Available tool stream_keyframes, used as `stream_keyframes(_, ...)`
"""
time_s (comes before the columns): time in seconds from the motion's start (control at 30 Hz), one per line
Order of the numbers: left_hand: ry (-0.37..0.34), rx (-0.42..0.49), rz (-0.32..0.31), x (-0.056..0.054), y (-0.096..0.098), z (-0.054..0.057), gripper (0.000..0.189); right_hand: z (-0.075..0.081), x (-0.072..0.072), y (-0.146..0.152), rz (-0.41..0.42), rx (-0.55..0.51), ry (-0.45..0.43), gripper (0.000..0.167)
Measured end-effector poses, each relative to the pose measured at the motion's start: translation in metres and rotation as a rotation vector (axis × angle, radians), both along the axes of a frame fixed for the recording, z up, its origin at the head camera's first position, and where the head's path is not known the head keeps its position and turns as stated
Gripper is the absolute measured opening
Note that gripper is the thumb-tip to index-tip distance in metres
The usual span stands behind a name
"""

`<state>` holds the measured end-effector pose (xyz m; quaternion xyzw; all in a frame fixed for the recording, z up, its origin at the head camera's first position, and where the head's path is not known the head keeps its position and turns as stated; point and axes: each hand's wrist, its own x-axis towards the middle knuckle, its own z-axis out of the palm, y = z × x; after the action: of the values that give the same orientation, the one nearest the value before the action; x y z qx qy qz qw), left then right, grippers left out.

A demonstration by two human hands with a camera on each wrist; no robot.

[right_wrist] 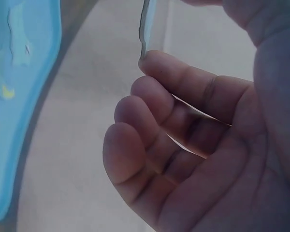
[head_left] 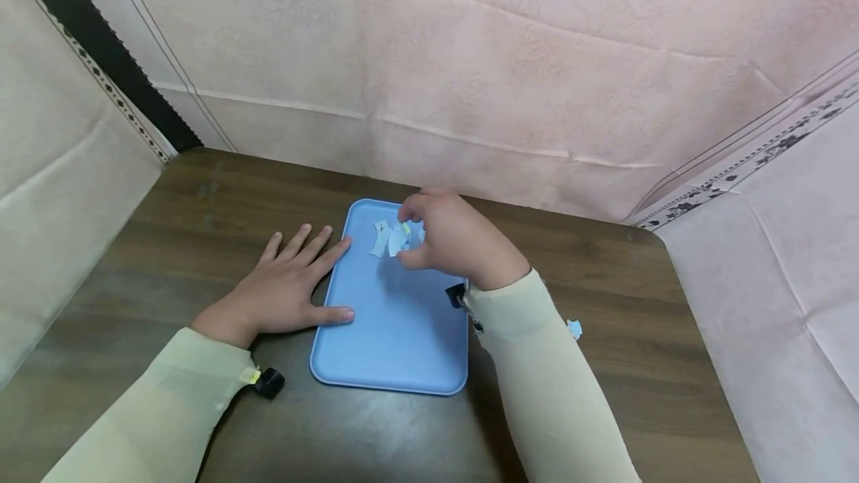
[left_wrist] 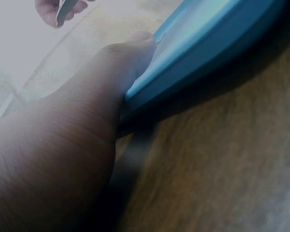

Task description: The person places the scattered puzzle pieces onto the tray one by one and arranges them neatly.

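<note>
My left hand (head_left: 278, 289) lies palm down with fingers spread at the left edge of the blue tray (head_left: 396, 349); its thumb crosses the rim and the index fingertip touches it. Over the far part of the tray, my right hand (head_left: 463, 241) pinches a thin, flat puzzle piece (right_wrist: 145, 29) with a greyish edge. The right wrist view shows it edge-on at the index fingertip, with the thumb tip out of frame. Beneath that hand, light-blue puzzle pieces (head_left: 379, 238) lie on the tray, partly hidden by the fingers. One of them bears a yellow patch (right_wrist: 8, 92).
Another small light-blue piece (head_left: 574, 329) lies on the brown wooden table (head_left: 644, 393), right of the tray beside the right forearm. Pale patterned cloth (head_left: 470, 73) hangs behind the table and at both sides.
</note>
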<state>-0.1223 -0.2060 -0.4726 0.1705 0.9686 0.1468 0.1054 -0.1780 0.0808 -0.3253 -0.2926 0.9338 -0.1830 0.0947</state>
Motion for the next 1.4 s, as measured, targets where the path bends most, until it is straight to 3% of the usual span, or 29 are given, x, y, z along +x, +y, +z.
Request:
stream_keyframes(0.4,0.023,0.018,-0.018,0.001,-0.001,0.001,0.125,-0.036,-0.004,-0.032,0.065,0.09,-0.037,0.049)
stream_keyframes(0.73,0.02,0.008,-0.021,0.0,-0.001,0.004,0.125,-0.065,-0.003,-0.043,0.052,0.13,-0.075,0.049)
stream_keyframes(1.4,0.032,0.004,-0.02,0.0,-0.002,0.0,0.125,-0.083,0.001,-0.048,0.008,0.195,-0.105,0.051)
